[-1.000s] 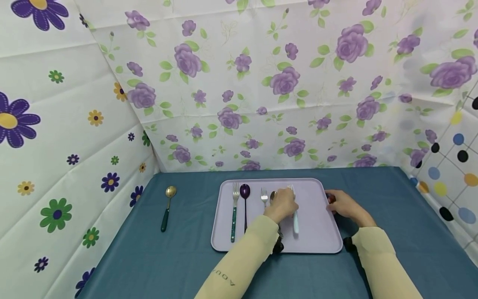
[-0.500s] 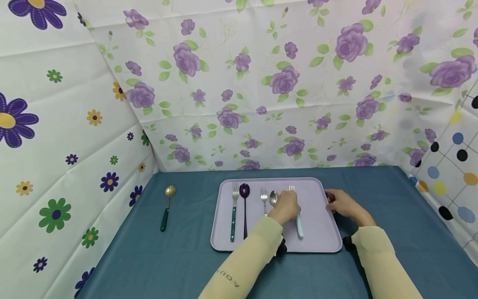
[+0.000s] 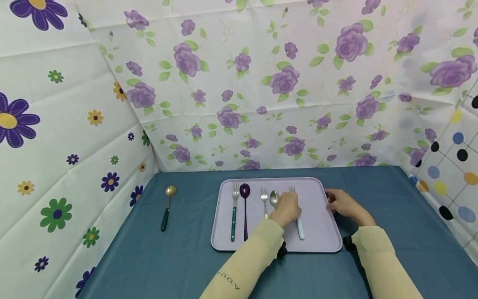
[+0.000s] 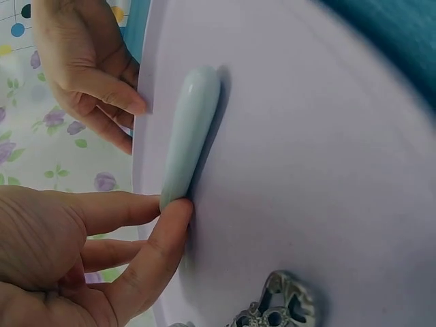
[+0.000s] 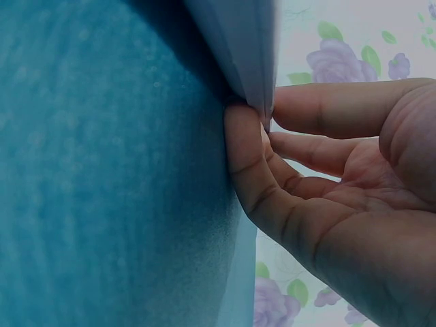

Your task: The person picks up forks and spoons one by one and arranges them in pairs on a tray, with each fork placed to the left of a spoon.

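On the lilac tray (image 3: 317,226) my left hand (image 3: 286,208) pinches a fork by its pale blue handle (image 3: 300,229). The left wrist view shows the thumb and a finger at the narrow end of that handle (image 4: 192,129); in the head view the tines stick out beyond the hand. To the left of the hand lie a silver spoon (image 3: 274,197) and a small fork (image 3: 264,196). My right hand (image 3: 345,203) pinches the tray's right rim, fingers on both sides of it in the right wrist view. Something dark red shows at its fingertips, too small to identify.
A green-handled fork (image 3: 233,218) and a dark purple spoon (image 3: 245,192) lie on the tray's left part. A gold spoon with a green handle (image 3: 165,218) is on the blue tablecloth (image 3: 186,265). Flowered sheets (image 3: 209,99) stand behind and at the sides.
My left hand has shifted slightly right, and the fork's pale blue handle has swung a little right and nearer. More of the silver spoon shows. My right hand stays at the rim.
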Motion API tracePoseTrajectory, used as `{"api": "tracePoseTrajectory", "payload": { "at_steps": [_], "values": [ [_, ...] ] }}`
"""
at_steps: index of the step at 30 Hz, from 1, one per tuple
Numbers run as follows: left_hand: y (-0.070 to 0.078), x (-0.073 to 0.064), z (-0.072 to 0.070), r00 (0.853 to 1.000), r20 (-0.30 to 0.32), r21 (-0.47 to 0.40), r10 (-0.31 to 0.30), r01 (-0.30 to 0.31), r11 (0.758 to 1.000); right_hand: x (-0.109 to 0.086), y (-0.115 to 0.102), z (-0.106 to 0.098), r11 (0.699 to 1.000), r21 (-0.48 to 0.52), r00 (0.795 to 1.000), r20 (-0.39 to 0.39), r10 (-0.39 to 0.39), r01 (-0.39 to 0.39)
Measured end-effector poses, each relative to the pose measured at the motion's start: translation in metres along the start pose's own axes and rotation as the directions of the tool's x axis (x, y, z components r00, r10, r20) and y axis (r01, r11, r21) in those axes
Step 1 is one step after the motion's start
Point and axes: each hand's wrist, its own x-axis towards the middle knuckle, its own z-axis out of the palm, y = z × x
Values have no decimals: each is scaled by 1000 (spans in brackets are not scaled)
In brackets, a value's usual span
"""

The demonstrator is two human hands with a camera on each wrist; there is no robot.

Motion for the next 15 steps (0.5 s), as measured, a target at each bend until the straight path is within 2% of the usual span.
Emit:
{"api": "tracePoseTrajectory", "payload": {
  "at_steps": [5, 11, 15],
  "values": [
    [-2, 3, 2, 1000, 19, -29, -4, 5, 1000, 0, 0, -1, 1000, -3, 1000, 3, 4, -4],
    [-12, 20, 22, 999, 36, -55, -7, 9, 998, 1, 0, 0, 1000, 2, 1000, 3, 1, -1],
    [-9, 15, 16, 999, 49, -73, -12, 16, 997, 1, 1, 0, 1000, 13, 1000, 6, -2, 2]
  ]
}}
